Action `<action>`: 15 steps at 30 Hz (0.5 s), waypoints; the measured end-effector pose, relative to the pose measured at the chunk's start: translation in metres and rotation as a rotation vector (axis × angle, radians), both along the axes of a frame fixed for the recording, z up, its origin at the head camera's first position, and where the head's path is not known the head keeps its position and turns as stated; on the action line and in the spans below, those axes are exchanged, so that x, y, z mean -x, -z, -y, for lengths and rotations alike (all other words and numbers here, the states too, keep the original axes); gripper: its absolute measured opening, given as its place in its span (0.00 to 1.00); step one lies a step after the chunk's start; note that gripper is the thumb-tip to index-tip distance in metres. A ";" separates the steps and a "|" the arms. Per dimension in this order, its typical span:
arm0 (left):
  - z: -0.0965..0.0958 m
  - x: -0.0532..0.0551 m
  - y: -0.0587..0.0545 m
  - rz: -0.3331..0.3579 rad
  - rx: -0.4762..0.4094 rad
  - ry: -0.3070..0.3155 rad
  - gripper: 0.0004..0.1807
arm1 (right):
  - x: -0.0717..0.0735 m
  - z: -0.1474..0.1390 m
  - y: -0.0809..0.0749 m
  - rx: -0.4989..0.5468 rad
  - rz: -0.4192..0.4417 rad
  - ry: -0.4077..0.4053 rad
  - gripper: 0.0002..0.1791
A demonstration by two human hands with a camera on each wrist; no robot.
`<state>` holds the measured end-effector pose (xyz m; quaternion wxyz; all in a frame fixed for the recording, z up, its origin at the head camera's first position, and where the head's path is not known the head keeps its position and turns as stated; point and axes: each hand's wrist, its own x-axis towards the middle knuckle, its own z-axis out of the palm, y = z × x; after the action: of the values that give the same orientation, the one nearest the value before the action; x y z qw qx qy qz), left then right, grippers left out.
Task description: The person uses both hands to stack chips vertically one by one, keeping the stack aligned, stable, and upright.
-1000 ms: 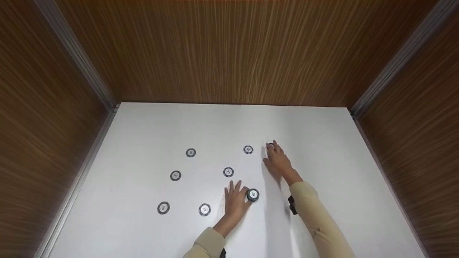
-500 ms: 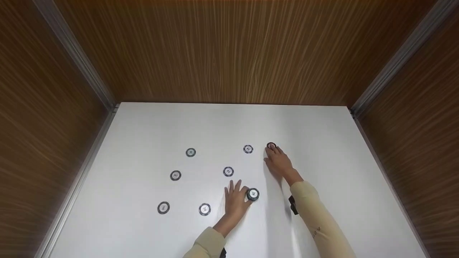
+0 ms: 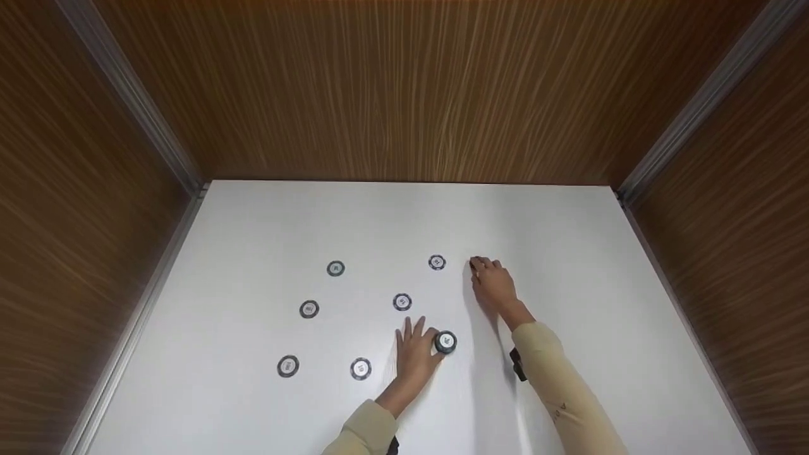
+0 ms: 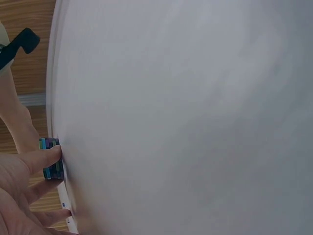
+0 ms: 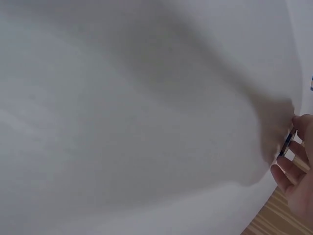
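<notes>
My left hand [image 3: 415, 357] holds a short stack of poker chips [image 3: 446, 342] on the white tabletop, thumb and index finger on its sides, other fingers spread. From the side, the left wrist view shows the stack's several coloured edges [image 4: 48, 143]. Farther back on the right, my right hand [image 3: 495, 284] pinches a single poker chip [image 5: 288, 140] between thumb and fingers. That chip stands tilted on edge in the right wrist view, close to the table; from the head it is mostly covered by the fingers.
Single chips lie flat and apart: one [image 3: 437, 262] left of my right hand, one [image 3: 402, 302] beyond my left fingertips, one [image 3: 361, 369] beside my left wrist. Farther left lie others [image 3: 309, 309]. Wood-grain panels [image 3: 404, 95] wall the white table [image 3: 253, 221] at back and sides.
My right fingers, earlier laid over the chip at the back right, have drawn in and now pinch it. The left hand and its stack have stayed in place.
</notes>
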<state>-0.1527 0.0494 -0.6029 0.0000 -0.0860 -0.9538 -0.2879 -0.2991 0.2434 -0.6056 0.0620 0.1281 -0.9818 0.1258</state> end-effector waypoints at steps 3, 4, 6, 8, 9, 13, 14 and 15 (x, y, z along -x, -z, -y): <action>0.000 -0.001 0.000 0.000 -0.001 -0.001 0.21 | -0.002 0.001 0.000 -0.013 0.003 0.012 0.20; -0.001 -0.001 0.000 0.002 0.000 -0.001 0.21 | -0.003 0.001 0.000 -0.017 0.001 0.012 0.19; -0.001 -0.002 0.000 0.008 0.001 -0.001 0.21 | -0.005 0.001 0.001 -0.011 0.000 0.012 0.19; -0.001 -0.001 0.000 0.012 0.001 -0.001 0.21 | -0.005 0.001 0.002 0.011 0.020 0.016 0.19; -0.001 -0.001 0.000 0.014 0.003 -0.001 0.21 | -0.005 0.001 0.002 0.027 0.032 0.018 0.20; 0.000 -0.001 0.000 -0.006 -0.006 0.002 0.22 | -0.006 0.000 0.005 0.083 0.068 0.022 0.20; 0.000 -0.001 0.001 -0.011 -0.009 0.005 0.22 | -0.006 0.000 0.006 0.090 0.072 0.021 0.19; 0.000 -0.001 0.001 -0.016 -0.013 0.008 0.22 | -0.006 -0.001 0.006 0.099 0.073 0.019 0.19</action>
<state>-0.1516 0.0499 -0.6039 0.0073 -0.0921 -0.9515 -0.2934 -0.2931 0.2441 -0.6120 0.0336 0.1108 -0.9772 0.1780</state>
